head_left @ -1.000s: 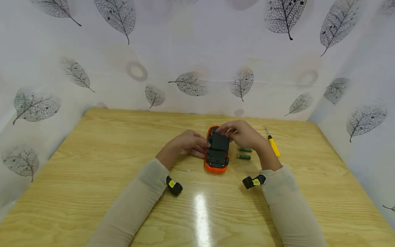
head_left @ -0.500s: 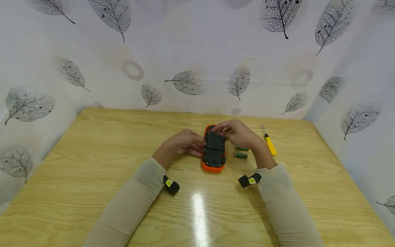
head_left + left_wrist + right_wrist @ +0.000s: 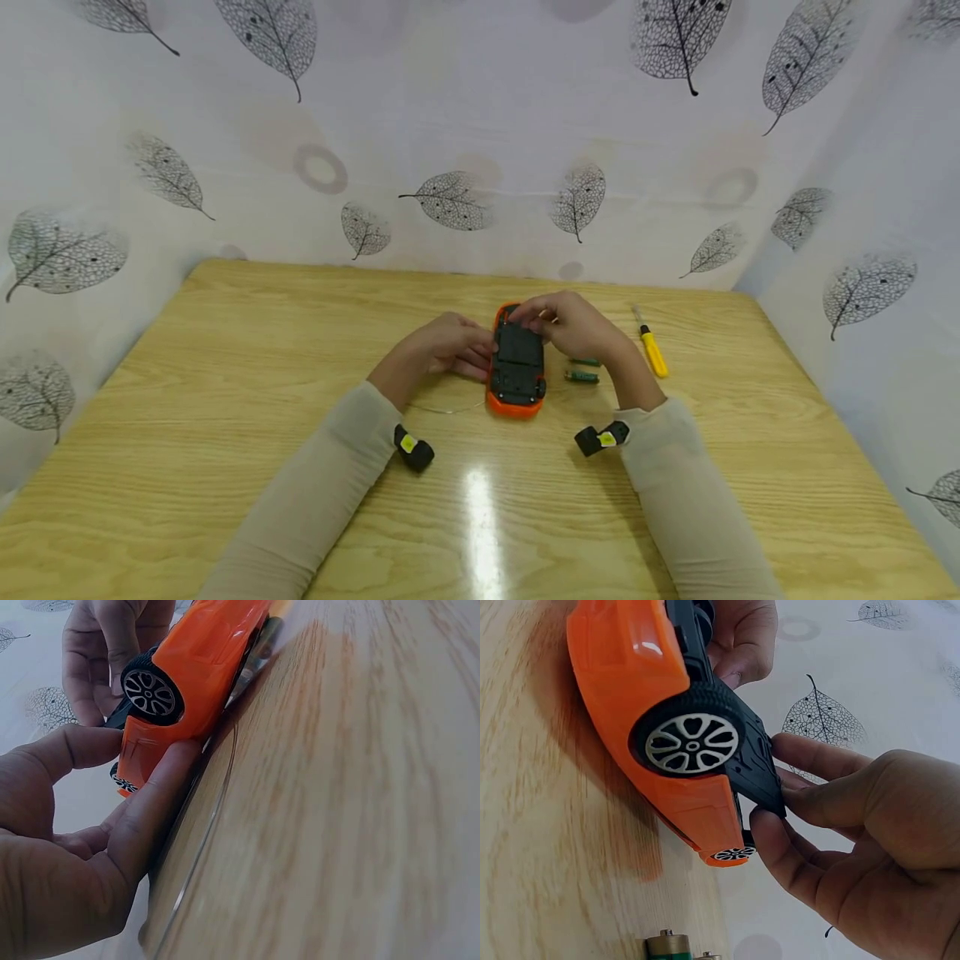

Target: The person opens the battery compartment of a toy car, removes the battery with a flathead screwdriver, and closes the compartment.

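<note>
An orange toy car (image 3: 516, 408) lies upside down on the table, its black underside facing up. My left hand (image 3: 442, 346) holds the car by its left side; the left wrist view has the thumb on the upper edge and fingers (image 3: 154, 802) along the orange body (image 3: 210, 645). At the far end of the underside, my right hand (image 3: 573, 325) pinches the edge of a flat black battery cover (image 3: 754, 776) between thumb and fingers (image 3: 821, 757). In the right wrist view this cover stands tilted out from the car, beyond the wheel (image 3: 692, 744).
Two green batteries (image 3: 582, 377) lie on the wooden table (image 3: 300, 333) right of the car. Farther right is a screwdriver (image 3: 653, 354) with a yellow handle. A thin wire (image 3: 450, 410) runs along the tabletop left of the car. A leaf-patterned cloth (image 3: 480, 125) hangs behind.
The whole head view has shifted slightly, so everything appears a little farther left. Both hands keep their places on the car and the cover, with hardly any finger movement.
</note>
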The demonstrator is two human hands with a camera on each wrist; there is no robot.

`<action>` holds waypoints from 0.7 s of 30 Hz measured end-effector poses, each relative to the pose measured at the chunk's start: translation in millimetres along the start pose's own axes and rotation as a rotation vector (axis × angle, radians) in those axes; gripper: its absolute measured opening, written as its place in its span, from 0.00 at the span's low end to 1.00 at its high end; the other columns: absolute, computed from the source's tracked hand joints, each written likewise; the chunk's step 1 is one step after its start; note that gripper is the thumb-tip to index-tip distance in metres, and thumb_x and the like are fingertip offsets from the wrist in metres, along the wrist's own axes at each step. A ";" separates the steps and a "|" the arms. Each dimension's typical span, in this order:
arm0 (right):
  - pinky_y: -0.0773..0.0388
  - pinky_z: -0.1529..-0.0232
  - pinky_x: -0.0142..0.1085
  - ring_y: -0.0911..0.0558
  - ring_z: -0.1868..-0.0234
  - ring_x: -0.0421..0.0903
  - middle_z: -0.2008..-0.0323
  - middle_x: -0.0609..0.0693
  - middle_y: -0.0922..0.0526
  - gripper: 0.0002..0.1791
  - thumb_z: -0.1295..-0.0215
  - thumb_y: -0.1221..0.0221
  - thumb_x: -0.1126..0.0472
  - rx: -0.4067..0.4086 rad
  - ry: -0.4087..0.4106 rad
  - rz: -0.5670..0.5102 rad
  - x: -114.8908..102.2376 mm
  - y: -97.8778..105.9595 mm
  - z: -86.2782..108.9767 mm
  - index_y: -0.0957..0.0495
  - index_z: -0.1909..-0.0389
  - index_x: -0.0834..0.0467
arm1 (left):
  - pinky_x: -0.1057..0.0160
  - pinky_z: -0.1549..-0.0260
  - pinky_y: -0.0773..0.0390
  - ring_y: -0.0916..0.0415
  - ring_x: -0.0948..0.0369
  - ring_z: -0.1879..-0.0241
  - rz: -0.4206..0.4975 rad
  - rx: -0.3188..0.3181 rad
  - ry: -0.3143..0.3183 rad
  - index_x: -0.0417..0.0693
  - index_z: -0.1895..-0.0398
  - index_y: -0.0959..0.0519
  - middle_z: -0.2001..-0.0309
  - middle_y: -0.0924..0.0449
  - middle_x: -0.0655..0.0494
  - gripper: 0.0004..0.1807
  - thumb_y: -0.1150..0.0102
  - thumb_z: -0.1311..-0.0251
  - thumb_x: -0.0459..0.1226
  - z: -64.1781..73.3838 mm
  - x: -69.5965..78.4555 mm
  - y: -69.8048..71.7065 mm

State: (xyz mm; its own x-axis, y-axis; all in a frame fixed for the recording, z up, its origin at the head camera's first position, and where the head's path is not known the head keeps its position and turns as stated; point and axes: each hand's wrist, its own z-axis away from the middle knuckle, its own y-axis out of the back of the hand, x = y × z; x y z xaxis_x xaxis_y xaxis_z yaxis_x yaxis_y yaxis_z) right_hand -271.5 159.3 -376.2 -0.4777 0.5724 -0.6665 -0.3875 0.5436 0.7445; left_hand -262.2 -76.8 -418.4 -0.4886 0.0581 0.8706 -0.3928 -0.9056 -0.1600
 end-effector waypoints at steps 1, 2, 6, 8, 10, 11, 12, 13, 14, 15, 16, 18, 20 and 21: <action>0.14 0.59 0.41 0.16 0.54 0.51 0.52 0.53 0.14 0.17 0.26 0.45 0.72 0.000 0.003 0.001 0.0 -0.3 -0.2 0.14 0.45 0.56 | 0.53 0.66 0.10 0.14 0.51 0.70 -0.001 0.001 0.000 0.29 0.45 0.22 0.64 0.16 0.40 0.18 0.40 0.37 0.28 0.2 0.1 -0.1; 0.14 0.59 0.41 0.16 0.54 0.51 0.52 0.53 0.14 0.17 0.26 0.45 0.73 -0.001 0.008 0.000 0.2 -0.5 -0.2 0.14 0.46 0.56 | 0.53 0.66 0.10 0.14 0.51 0.70 -0.004 0.002 -0.001 0.29 0.45 0.22 0.64 0.16 0.40 0.18 0.40 0.37 0.29 0.6 0.2 -0.2; 0.15 0.59 0.42 0.17 0.54 0.52 0.52 0.54 0.14 0.17 0.27 0.45 0.73 -0.003 0.019 0.008 0.3 -1.1 0.0 0.14 0.46 0.56 | 0.54 0.66 0.10 0.14 0.52 0.69 -0.009 0.002 0.000 0.29 0.46 0.22 0.64 0.16 0.40 0.17 0.41 0.37 0.29 1.0 0.9 -0.5; 0.15 0.60 0.43 0.17 0.54 0.52 0.52 0.54 0.14 0.18 0.27 0.46 0.74 -0.005 0.022 0.009 0.7 -1.3 0.0 0.14 0.46 0.56 | 0.54 0.66 0.10 0.14 0.52 0.70 -0.012 0.000 0.001 0.29 0.46 0.22 0.64 0.16 0.41 0.17 0.41 0.36 0.29 1.2 1.3 -0.5; 0.15 0.60 0.43 0.17 0.54 0.53 0.52 0.55 0.14 0.18 0.27 0.46 0.74 -0.006 0.021 0.009 1.1 -1.4 -0.1 0.14 0.46 0.56 | 0.54 0.67 0.10 0.14 0.52 0.70 -0.010 -0.001 0.001 0.29 0.46 0.22 0.64 0.16 0.41 0.16 0.41 0.36 0.28 0.6 1.3 -0.4; 0.16 0.59 0.43 0.17 0.53 0.53 0.52 0.55 0.14 0.18 0.27 0.46 0.74 -0.005 0.020 0.011 1.6 -1.6 -0.3 0.14 0.46 0.56 | 0.54 0.67 0.10 0.14 0.52 0.70 -0.011 -0.002 0.001 0.30 0.46 0.22 0.64 0.16 0.41 0.16 0.41 0.37 0.28 0.4 1.2 -0.4; 0.16 0.59 0.43 0.17 0.53 0.52 0.52 0.54 0.14 0.17 0.27 0.46 0.74 -0.004 0.020 0.012 2.0 -1.7 -0.4 0.14 0.46 0.56 | 0.54 0.67 0.10 0.14 0.52 0.70 -0.009 -0.002 0.000 0.30 0.46 0.22 0.64 0.16 0.41 0.16 0.41 0.37 0.28 0.1 1.2 -0.3; 0.16 0.59 0.43 0.17 0.53 0.52 0.52 0.54 0.14 0.17 0.27 0.45 0.74 -0.003 0.019 0.013 2.2 -1.6 -0.5 0.14 0.46 0.56 | 0.54 0.67 0.10 0.14 0.52 0.70 -0.010 -0.004 -0.001 0.30 0.46 0.22 0.64 0.16 0.41 0.17 0.41 0.37 0.28 -0.1 1.0 -0.3; 0.16 0.59 0.43 0.17 0.53 0.52 0.52 0.54 0.14 0.18 0.27 0.46 0.74 -0.003 0.018 0.015 2.5 -1.6 -0.5 0.14 0.46 0.56 | 0.54 0.67 0.10 0.14 0.52 0.70 -0.010 -0.005 -0.002 0.29 0.46 0.22 0.64 0.16 0.41 0.17 0.41 0.37 0.28 -0.3 1.0 -0.5; 0.16 0.60 0.42 0.17 0.54 0.52 0.53 0.54 0.14 0.18 0.27 0.45 0.74 -0.002 0.017 0.016 2.5 -1.6 -0.6 0.14 0.46 0.56 | 0.54 0.67 0.10 0.14 0.52 0.70 -0.008 -0.005 -0.002 0.29 0.45 0.22 0.64 0.16 0.40 0.17 0.41 0.37 0.28 -0.4 1.0 -0.6; 0.16 0.60 0.42 0.17 0.54 0.52 0.53 0.54 0.14 0.18 0.27 0.45 0.74 -0.002 0.016 0.017 2.5 -1.7 -0.6 0.14 0.46 0.56 | 0.54 0.67 0.10 0.14 0.52 0.70 -0.009 -0.007 -0.003 0.29 0.45 0.22 0.64 0.16 0.40 0.17 0.41 0.37 0.28 -0.4 1.1 -0.7; 0.16 0.60 0.42 0.17 0.55 0.51 0.53 0.54 0.14 0.18 0.27 0.45 0.74 -0.003 0.016 0.015 2.1 -1.8 -0.8 0.14 0.46 0.56 | 0.54 0.67 0.10 0.14 0.52 0.69 -0.008 -0.008 -0.002 0.29 0.44 0.22 0.63 0.16 0.40 0.18 0.41 0.37 0.27 -0.5 1.1 -0.7; 0.16 0.59 0.43 0.17 0.54 0.51 0.53 0.53 0.14 0.18 0.27 0.45 0.74 -0.005 0.017 0.016 1.7 -2.3 -1.4 0.14 0.47 0.56 | 0.54 0.66 0.10 0.14 0.52 0.69 -0.008 -0.012 0.000 0.28 0.44 0.23 0.63 0.16 0.40 0.19 0.42 0.37 0.27 -0.6 1.2 -0.5; 0.16 0.58 0.43 0.17 0.54 0.51 0.53 0.53 0.14 0.18 0.27 0.45 0.74 -0.005 0.018 0.017 1.3 -2.5 -1.7 0.14 0.47 0.56 | 0.54 0.66 0.10 0.14 0.52 0.69 -0.008 -0.014 0.001 0.28 0.44 0.23 0.63 0.17 0.40 0.19 0.42 0.37 0.27 -0.8 1.0 -0.2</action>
State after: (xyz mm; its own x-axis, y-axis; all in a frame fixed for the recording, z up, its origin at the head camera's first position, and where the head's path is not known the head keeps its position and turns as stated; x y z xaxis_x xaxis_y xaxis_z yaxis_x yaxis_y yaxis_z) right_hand -272.6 157.6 -378.9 -0.4984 0.5700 -0.6532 -0.3835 0.5308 0.7558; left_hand -263.2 -76.2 -417.9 -0.4859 0.0657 0.8716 -0.4075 -0.8992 -0.1594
